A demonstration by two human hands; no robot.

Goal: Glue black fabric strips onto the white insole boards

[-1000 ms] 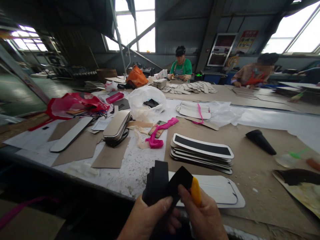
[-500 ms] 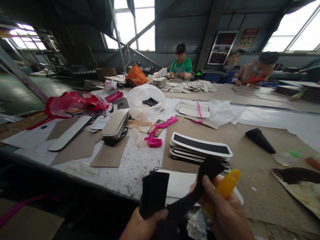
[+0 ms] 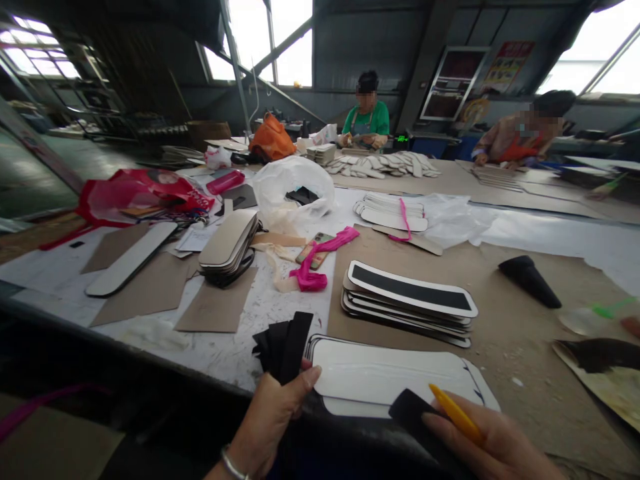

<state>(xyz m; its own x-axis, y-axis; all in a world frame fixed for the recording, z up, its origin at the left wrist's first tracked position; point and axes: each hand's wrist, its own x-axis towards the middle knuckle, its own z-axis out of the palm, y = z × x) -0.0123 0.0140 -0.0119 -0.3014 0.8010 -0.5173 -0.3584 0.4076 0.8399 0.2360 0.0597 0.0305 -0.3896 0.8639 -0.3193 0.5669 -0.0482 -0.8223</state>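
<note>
My left hand (image 3: 270, 413) is closed around a fanned bundle of black strips (image 3: 293, 347) at the table's front edge. In my right hand (image 3: 493, 437) are a single black strip (image 3: 413, 410), pinched by the fingers, and a yellow handle (image 3: 457, 413); the handle's far end is hidden. Between the hands lie long white rounded panels (image 3: 385, 367), the top one with a glossy streak along it. Just behind them is a stack of similar panels (image 3: 407, 307), whose top piece carries a black strip within a white border.
A pink ribbon (image 3: 313, 280) lies partly over a phone (image 3: 313, 250). Behind are a white plastic bag (image 3: 265, 193) and tied white panels (image 3: 390, 213). A black cone-shaped object (image 3: 530, 280) lies right. Two people (image 3: 367, 120) work across the table.
My hands have moved apart: the right one lower and to the right with its black strip and yellow handle, the left slightly leftward. The strips in my left hand are now fanned out.
</note>
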